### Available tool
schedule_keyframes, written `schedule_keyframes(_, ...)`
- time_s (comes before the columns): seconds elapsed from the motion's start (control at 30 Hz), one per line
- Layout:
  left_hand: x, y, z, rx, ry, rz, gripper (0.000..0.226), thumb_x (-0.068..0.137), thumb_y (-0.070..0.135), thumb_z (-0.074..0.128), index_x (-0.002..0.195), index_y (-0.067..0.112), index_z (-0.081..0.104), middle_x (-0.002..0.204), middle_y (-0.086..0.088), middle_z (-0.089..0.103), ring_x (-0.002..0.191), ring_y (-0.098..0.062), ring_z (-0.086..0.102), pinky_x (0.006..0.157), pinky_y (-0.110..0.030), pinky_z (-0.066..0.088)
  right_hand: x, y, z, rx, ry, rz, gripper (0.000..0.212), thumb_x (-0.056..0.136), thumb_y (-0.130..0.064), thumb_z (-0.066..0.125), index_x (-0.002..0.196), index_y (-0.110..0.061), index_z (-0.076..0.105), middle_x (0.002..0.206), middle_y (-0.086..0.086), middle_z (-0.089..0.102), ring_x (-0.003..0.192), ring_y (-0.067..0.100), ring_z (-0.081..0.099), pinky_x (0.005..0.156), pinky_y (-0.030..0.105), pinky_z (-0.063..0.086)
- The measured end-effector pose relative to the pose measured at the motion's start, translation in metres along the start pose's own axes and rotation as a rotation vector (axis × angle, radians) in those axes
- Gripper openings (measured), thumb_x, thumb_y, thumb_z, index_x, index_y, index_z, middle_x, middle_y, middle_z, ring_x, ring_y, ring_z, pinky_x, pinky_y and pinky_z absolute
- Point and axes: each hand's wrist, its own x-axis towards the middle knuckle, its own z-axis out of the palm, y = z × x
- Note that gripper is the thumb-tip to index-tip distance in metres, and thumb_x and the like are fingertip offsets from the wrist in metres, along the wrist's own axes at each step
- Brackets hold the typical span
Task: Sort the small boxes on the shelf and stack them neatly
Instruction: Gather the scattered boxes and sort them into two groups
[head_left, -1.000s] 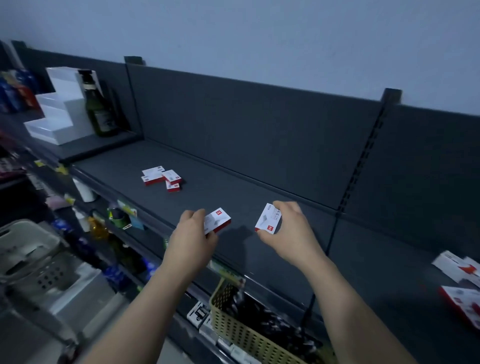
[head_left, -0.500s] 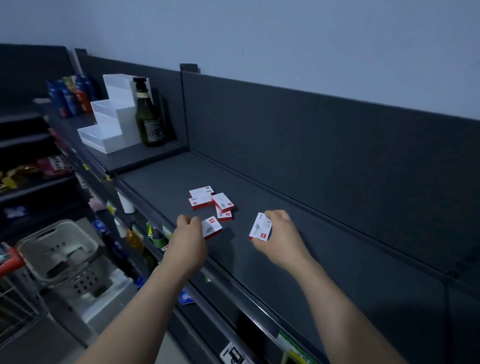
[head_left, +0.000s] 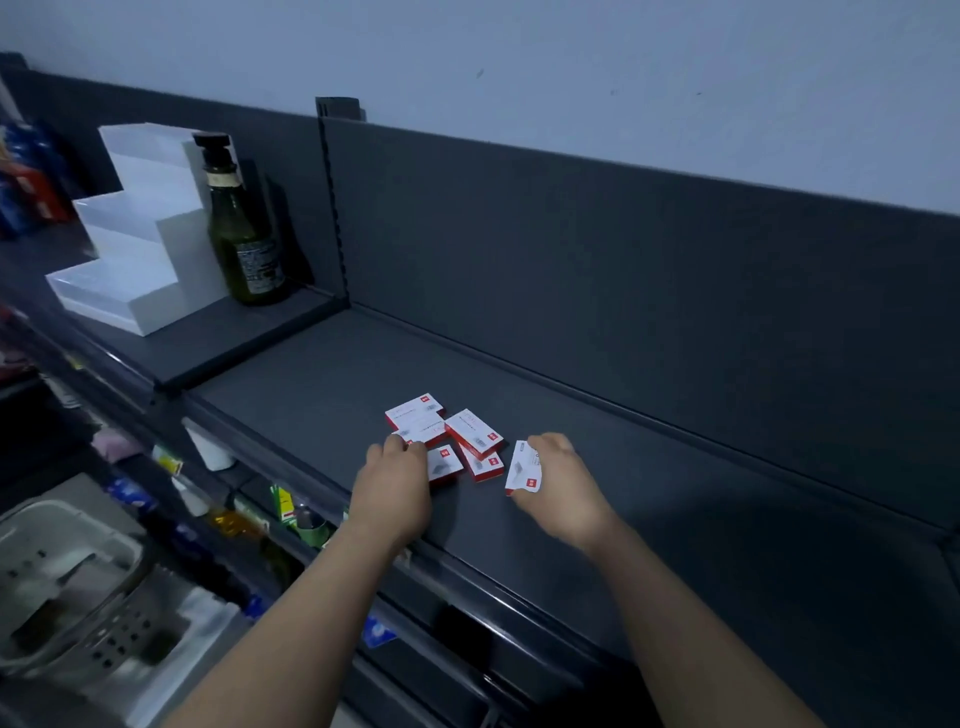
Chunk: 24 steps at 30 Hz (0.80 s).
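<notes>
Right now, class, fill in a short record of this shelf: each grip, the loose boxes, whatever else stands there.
Left hand grip: holds left box at the pile's near edge
Right hand grip: pinches right box, apart from the pile
Pile: several red-and-white boxes, overlapping, not aligned
Shelf: dark grey
Further left: green bottle beside white stepped stand

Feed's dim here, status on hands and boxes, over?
Left hand grips one small box at pile edge. Right hand pinches second box, clear of pile. Pile jumbled. Nothing blocking.
</notes>
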Motion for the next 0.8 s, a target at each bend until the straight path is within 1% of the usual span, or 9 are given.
schedule_keyframes(0.1, 0.015, -0.006, 0.001, 0.024, 0.006, 0.071, 0.023, 0.089, 0.011, 0.042, 0.110, 0.012, 0.052, 0.118, -0.008, 0.049, 0.104, -0.026, 0.042, 0.074, -0.030, 0.037, 0.010, -0.003, 0.010, -0.049, 0.000, 0.040, 0.021, 0.077, -0.016, 0.064, 0.083, -0.019, 0.044, 0.102, -0.001, 0.048, 0.088, 0.017, 0.052, 0.076, 0.028, 0.043)
schedule_keyframes(0.2, 0.026, -0.013, 0.003, -0.011, 0.013, 0.105, 0.024, 0.090, 0.011, 0.043, 0.113, 0.012, 0.053, 0.120, -0.008, 0.045, 0.104, -0.026, 0.042, 0.078, -0.031, 0.042, 0.014, -0.006, 0.016, -0.047, 0.023, 0.088, 0.016, 0.076, -0.019, 0.063, 0.087, -0.013, 0.053, 0.097, -0.001, 0.052, 0.092, 0.023, 0.053, 0.080, 0.036, 0.047)
schedule_keyframes(0.27, 0.031, -0.017, 0.003, -0.040, 0.006, 0.108, 0.026, 0.091, 0.012, 0.043, 0.116, 0.012, 0.052, 0.121, -0.007, 0.043, 0.104, -0.026, 0.043, 0.080, -0.032, 0.044, 0.015, -0.010, 0.018, -0.026, 0.004, 0.090, 0.023, 0.080, -0.019, 0.061, 0.102, -0.012, 0.059, 0.114, 0.000, 0.054, 0.112, 0.025, 0.051, 0.092, 0.033, 0.043)
schedule_keyframes(0.33, 0.033, -0.020, 0.002, -0.014, 0.012, 0.120, 0.028, 0.091, 0.012, 0.044, 0.118, 0.013, 0.052, 0.121, -0.007, 0.045, 0.105, -0.026, 0.044, 0.080, -0.032, 0.043, 0.015, -0.016, 0.018, -0.002, -0.033, 0.089, 0.039, 0.085, -0.017, 0.059, 0.125, -0.013, 0.055, 0.143, 0.003, 0.042, 0.140, 0.019, 0.029, 0.105, 0.025, 0.030)
schedule_keyframes(0.37, 0.033, -0.020, 0.000, 0.017, 0.029, 0.132, 0.028, 0.091, 0.014, 0.044, 0.118, 0.014, 0.053, 0.121, -0.007, 0.047, 0.106, -0.026, 0.045, 0.080, -0.032, 0.041, 0.014, -0.019, 0.018, 0.008, -0.032, 0.089, 0.044, 0.087, -0.018, 0.059, 0.130, -0.015, 0.052, 0.150, 0.003, 0.034, 0.143, 0.015, 0.022, 0.106, 0.024, 0.027)
schedule_keyframes(0.43, 0.032, -0.018, -0.004, 0.068, 0.076, 0.168, 0.025, 0.092, 0.020, 0.045, 0.114, 0.015, 0.055, 0.121, -0.006, 0.052, 0.105, -0.026, 0.047, 0.078, -0.030, 0.039, 0.011, -0.022, 0.019, 0.001, -0.004, 0.094, 0.047, 0.086, -0.022, 0.060, 0.132, -0.017, 0.051, 0.155, 0.003, 0.026, 0.143, 0.015, 0.023, 0.107, 0.026, 0.029)
schedule_keyframes(0.63, 0.018, 0.011, -0.018, -0.049, 0.195, 0.342, 0.027, 0.092, 0.028, 0.046, 0.109, 0.015, 0.062, 0.111, -0.004, 0.061, 0.102, -0.027, 0.052, 0.077, -0.034, 0.040, -0.019, -0.028, 0.004, -0.151, 0.135, 0.061, 0.045, 0.090, -0.029, 0.058, 0.132, -0.013, 0.051, 0.145, 0.005, 0.044, 0.135, 0.019, 0.037, 0.107, 0.027, 0.030)
schedule_keyframes(0.73, 0.006, 0.034, -0.020, -0.099, 0.204, 0.440, 0.025, 0.089, 0.027, 0.049, 0.107, 0.016, 0.064, 0.105, -0.005, 0.064, 0.097, -0.029, 0.054, 0.073, -0.034, 0.038, -0.044, -0.021, -0.012, -0.262, 0.206, 0.090, 0.052, 0.094, -0.033, 0.054, 0.140, -0.012, 0.042, 0.147, 0.004, 0.042, 0.135, 0.019, 0.037, 0.110, 0.026, 0.025)
schedule_keyframes(0.8, -0.003, 0.051, -0.021, -0.138, 0.193, 0.495, 0.026, 0.088, 0.028, 0.052, 0.107, 0.015, 0.065, 0.105, -0.006, 0.066, 0.096, -0.030, 0.056, 0.076, -0.035, 0.041, -0.065, -0.014, -0.023, -0.300, 0.261, 0.119, 0.053, 0.095, -0.035, 0.052, 0.142, -0.014, 0.040, 0.148, 0.003, 0.040, 0.136, 0.017, 0.036, 0.112, 0.025, 0.022)
